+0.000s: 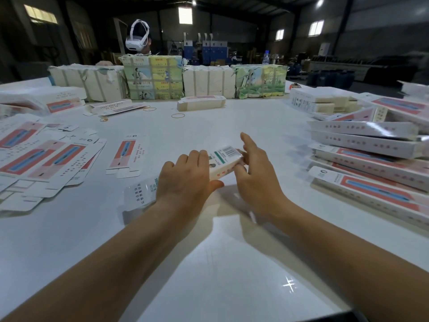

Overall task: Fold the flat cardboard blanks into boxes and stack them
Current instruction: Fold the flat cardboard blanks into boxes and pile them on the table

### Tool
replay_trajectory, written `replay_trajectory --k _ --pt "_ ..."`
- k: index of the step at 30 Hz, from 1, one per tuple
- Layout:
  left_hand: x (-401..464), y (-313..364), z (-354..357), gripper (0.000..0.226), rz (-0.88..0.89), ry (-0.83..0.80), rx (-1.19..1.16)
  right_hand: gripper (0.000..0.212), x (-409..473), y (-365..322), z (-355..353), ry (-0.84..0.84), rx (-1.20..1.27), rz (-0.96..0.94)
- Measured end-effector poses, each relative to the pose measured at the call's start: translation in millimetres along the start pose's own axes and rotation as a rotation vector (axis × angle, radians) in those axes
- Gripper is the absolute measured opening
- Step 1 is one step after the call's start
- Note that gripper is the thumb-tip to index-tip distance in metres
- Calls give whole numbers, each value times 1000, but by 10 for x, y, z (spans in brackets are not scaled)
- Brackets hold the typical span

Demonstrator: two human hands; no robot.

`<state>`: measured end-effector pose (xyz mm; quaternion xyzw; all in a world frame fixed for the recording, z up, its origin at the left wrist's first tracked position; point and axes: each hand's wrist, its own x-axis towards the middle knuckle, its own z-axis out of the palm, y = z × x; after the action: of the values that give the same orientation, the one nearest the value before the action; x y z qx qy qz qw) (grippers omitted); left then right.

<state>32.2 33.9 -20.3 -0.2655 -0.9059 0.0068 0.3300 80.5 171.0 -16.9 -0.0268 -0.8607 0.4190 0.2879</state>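
Observation:
A long white carton blank with a barcode and red print lies partly folded across the middle of the white table. My left hand grips its middle, fingers over the top and thumb below. My right hand works at its far end, thumb and lower fingers on the end flap, forefinger raised. The carton's near end sticks out left of my left wrist. Flat blanks with red and blue print lie spread at the left. Folded boxes are stacked at the right.
One single flat blank lies left of my hands. Wrapped bundles line the far edge, with a small bundle of blanks and rubber bands before them. A person with a white headset stands behind the bundles.

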Motion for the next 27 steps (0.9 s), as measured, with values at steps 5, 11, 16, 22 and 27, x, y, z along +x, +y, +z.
replay_trajectory --k 5,11,16,22,27 --pt "9 -64 -17 61 -14 19 -72 74 37 25 -101 19 116 -8" --pt "24 -64 33 62 -15 55 -31 52 120 -6 -67 -107 999 569" --pt "34 61 101 63 -29 60 2 16 97 8 -40 -3 828 414" --pt "42 128 77 65 -58 150 85 34 -58 -16 75 46 1 -43" --pt "36 63 33 70 -76 170 53 32 -59 -55 35 -5 145 -18"
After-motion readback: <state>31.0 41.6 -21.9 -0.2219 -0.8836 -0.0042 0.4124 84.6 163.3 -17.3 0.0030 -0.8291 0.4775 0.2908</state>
